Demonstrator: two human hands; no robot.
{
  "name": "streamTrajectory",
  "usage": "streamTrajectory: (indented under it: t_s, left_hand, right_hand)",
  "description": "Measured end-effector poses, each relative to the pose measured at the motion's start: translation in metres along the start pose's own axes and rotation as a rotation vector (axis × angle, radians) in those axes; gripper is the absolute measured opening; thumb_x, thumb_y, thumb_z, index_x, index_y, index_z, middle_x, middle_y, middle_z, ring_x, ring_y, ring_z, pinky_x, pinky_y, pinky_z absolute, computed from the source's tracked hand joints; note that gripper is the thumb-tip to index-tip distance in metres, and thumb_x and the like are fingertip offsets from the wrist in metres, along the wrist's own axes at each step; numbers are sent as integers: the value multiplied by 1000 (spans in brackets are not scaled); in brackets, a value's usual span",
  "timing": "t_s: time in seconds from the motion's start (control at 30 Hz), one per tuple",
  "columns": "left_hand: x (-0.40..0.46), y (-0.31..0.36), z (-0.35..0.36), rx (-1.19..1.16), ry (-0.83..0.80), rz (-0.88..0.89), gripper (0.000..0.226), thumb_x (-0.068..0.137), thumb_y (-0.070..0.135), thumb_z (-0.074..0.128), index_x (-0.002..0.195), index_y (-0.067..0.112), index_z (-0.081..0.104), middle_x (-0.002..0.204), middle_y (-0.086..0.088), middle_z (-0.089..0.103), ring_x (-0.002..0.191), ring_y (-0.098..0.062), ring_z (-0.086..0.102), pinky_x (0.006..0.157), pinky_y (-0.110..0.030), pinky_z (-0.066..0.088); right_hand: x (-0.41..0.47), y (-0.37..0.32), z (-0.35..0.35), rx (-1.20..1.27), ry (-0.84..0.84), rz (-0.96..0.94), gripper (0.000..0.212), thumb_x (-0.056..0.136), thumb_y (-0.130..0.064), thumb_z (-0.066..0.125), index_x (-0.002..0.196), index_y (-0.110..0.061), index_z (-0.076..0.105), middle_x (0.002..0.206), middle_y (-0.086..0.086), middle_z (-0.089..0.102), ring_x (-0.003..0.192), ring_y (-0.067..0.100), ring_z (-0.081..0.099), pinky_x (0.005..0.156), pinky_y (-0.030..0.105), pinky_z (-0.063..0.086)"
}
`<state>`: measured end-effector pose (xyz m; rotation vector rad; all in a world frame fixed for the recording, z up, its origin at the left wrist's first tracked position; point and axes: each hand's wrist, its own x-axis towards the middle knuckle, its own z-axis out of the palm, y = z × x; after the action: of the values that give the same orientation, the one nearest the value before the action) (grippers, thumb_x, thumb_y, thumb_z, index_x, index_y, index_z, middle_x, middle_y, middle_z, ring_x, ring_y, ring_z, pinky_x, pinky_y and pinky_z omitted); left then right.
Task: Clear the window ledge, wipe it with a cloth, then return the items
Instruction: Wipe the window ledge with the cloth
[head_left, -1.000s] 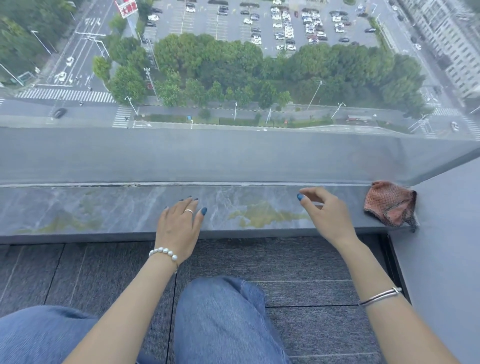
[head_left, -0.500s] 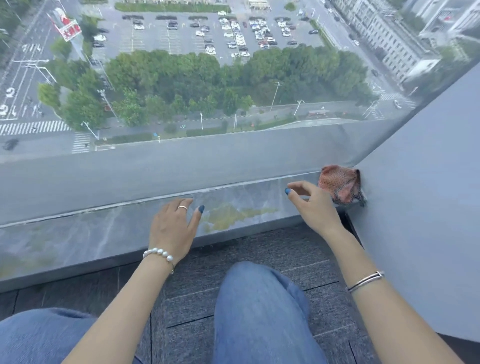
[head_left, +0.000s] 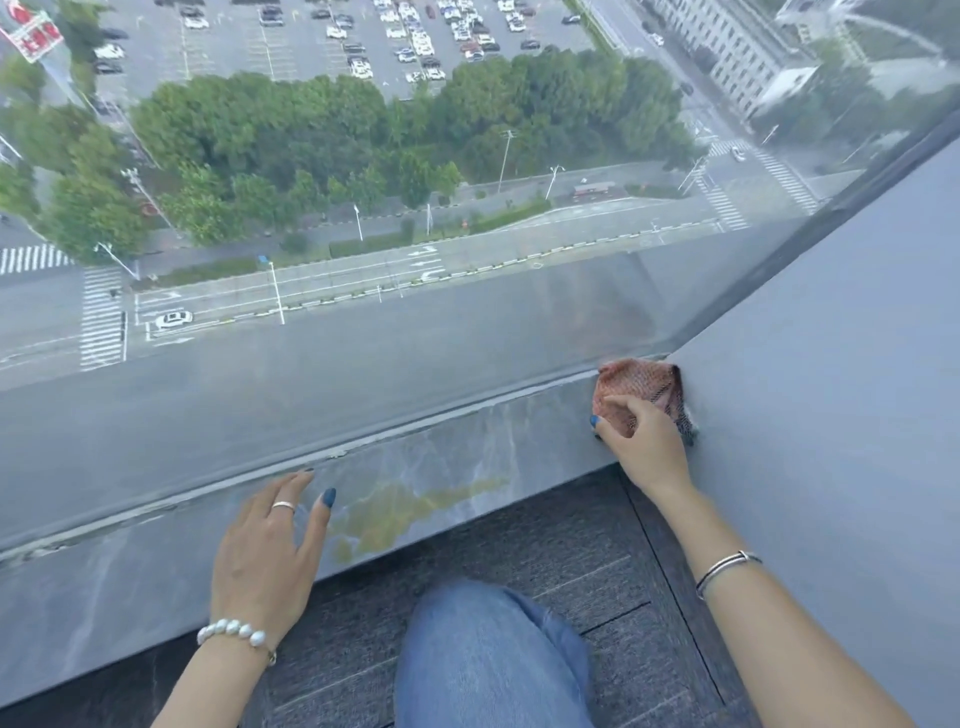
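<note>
A grey marbled window ledge (head_left: 457, 457) runs along the foot of the glass, with a yellowish stain (head_left: 410, 506) near its middle. An orange-red woven cloth (head_left: 636, 387) lies bunched at the ledge's right end, in the corner against the side wall. My right hand (head_left: 641, 441) is on the cloth, fingers curled onto its near side, thumb at its left edge. My left hand (head_left: 267, 551) rests flat on the ledge left of the stain, fingers spread and straight. No other items stand on the ledge.
A grey side wall (head_left: 831, 415) closes off the right end of the ledge. The window glass (head_left: 363, 208) rises directly behind it. My knees in blue jeans (head_left: 488, 660) are over a dark carpet floor (head_left: 597, 561) below the ledge.
My right hand moved right along the ledge and reached the cloth, which it now grips. The left hand stayed flat on the ledge. The view swung right and tilted.
</note>
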<state>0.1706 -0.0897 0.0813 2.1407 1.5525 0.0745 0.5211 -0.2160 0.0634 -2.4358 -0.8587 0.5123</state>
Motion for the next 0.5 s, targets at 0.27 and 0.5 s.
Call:
streamTrajectory:
  t_s: [0.27, 0.5]
  left_hand:
    - [-29, -26, -12, -8, 5, -8, 59, 88, 48, 34, 129, 9, 52, 130, -12, 55, 123, -29, 46, 102, -42, 37]
    - [-49, -44, -32, -17, 20, -16, 57, 90, 47, 34, 129, 10, 50, 132, -12, 53, 124, -29, 45, 101, -42, 36]
  right_hand:
    - [-34, 2, 21, -219, 12, -89, 42, 80, -31, 72, 114, -9, 66, 122, 7, 63, 118, 26, 48, 99, 35, 36]
    - [-61, -13, 32, -212, 182, -47, 21, 89, -10, 57, 104, -5, 71, 110, 10, 69, 109, 30, 52, 82, 35, 43]
